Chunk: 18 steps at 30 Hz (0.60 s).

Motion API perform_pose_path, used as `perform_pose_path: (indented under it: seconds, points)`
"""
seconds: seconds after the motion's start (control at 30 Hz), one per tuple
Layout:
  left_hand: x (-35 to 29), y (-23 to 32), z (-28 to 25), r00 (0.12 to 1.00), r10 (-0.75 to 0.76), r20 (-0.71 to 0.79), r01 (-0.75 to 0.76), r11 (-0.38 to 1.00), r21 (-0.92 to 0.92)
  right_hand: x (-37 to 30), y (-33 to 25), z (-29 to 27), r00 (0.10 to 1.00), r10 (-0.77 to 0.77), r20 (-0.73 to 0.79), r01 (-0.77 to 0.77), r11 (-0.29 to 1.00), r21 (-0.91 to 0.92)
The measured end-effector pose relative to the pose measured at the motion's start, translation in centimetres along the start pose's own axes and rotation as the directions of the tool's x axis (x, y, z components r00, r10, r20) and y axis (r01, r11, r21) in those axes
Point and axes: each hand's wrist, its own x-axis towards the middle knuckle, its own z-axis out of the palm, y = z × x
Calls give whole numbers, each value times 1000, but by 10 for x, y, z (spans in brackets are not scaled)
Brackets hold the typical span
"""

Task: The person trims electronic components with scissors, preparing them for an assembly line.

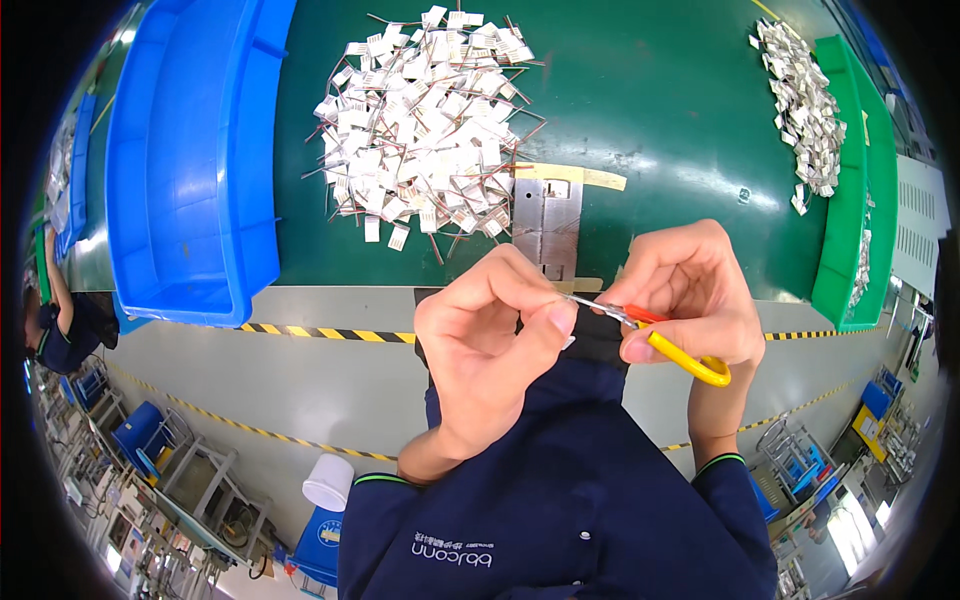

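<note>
My right hand (695,300) is closed around a pair of small scissors (690,357) with looped yellow and orange-red handles. Their slim metal blades point left and reach the fingertips of my left hand (495,340). That hand is closed in a pinch, thumb against forefinger. A small white piece (569,342) peeks out below the thumb, mostly hidden, so its kind is unclear. Beyond my hands, a large pile of white connectors (420,120) with short dark wires lies on the green table (650,90).
A metal plate (546,225) is taped down by the table's near edge. At the left stands a blue bin (190,170). To the right are a second heap of white connectors (803,110) and a green bin (850,190). Another person (65,320) is at the far left.
</note>
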Motion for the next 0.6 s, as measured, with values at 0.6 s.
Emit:
perform_pose_path:
  seconds: [0.6]
  points:
    - [4,-3,-5,1000,5,-19,-4,1000,22,5,-3,-4,1000,25,-14,-26,998,-54]
